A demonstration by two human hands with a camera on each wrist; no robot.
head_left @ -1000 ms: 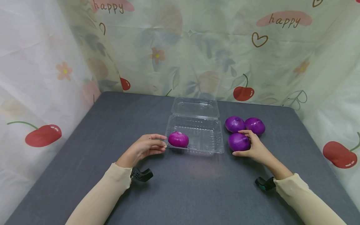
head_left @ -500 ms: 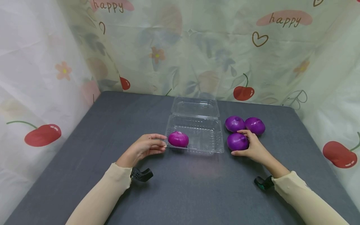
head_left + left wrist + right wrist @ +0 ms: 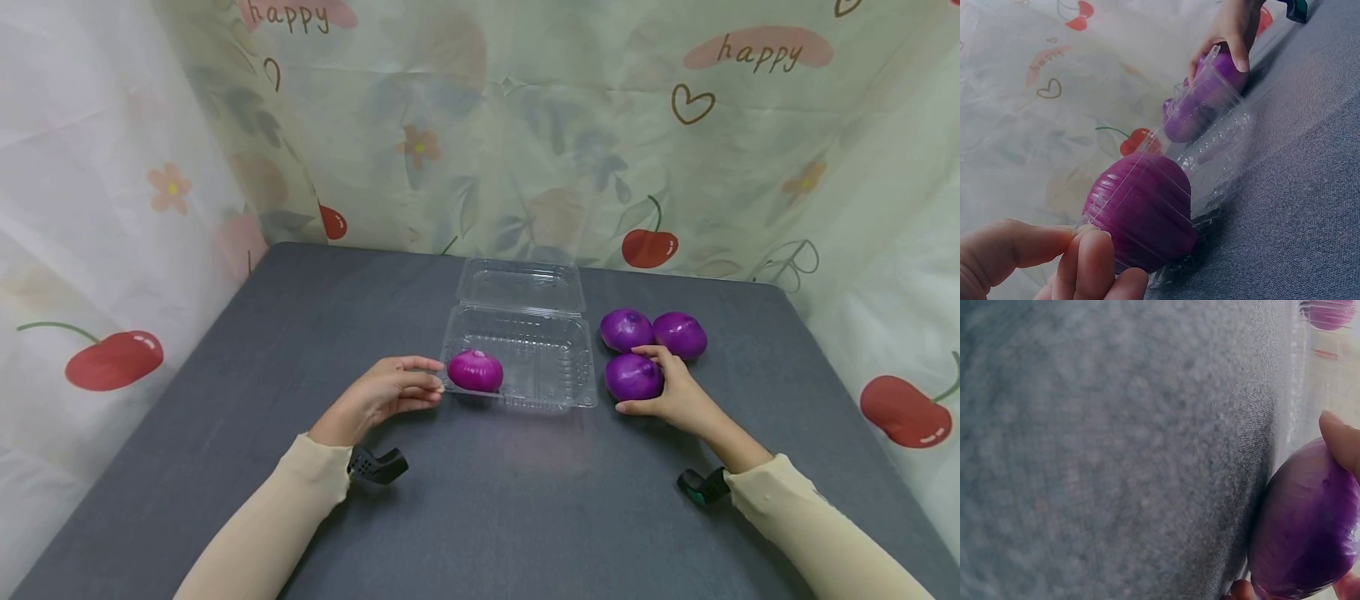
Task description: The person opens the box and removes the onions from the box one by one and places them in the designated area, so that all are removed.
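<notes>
A clear plastic clamshell box [image 3: 547, 354] lies open on the table, its lid [image 3: 521, 285] folded back. Inside its left front corner sits a red onion [image 3: 476, 372]. With thumb and fingertips, my left hand [image 3: 386, 390] pinches the box's left rim, as the left wrist view shows up close. My right hand [image 3: 678, 396] grips a second purple onion [image 3: 632, 377] just right of the box, thumb in front and fingers behind. In the right wrist view this onion [image 3: 1307, 525] is low against the table.
Two more purple onions, one at the left [image 3: 626, 331] and one at the right [image 3: 680, 335], stand side by side behind the gripped one. The dark grey table [image 3: 480, 508] ends at a patterned curtain [image 3: 420, 108] at the back and sides.
My right hand has shifted slightly left with the onion in its grip, toward the box. My left hand and the box have stayed in place.
</notes>
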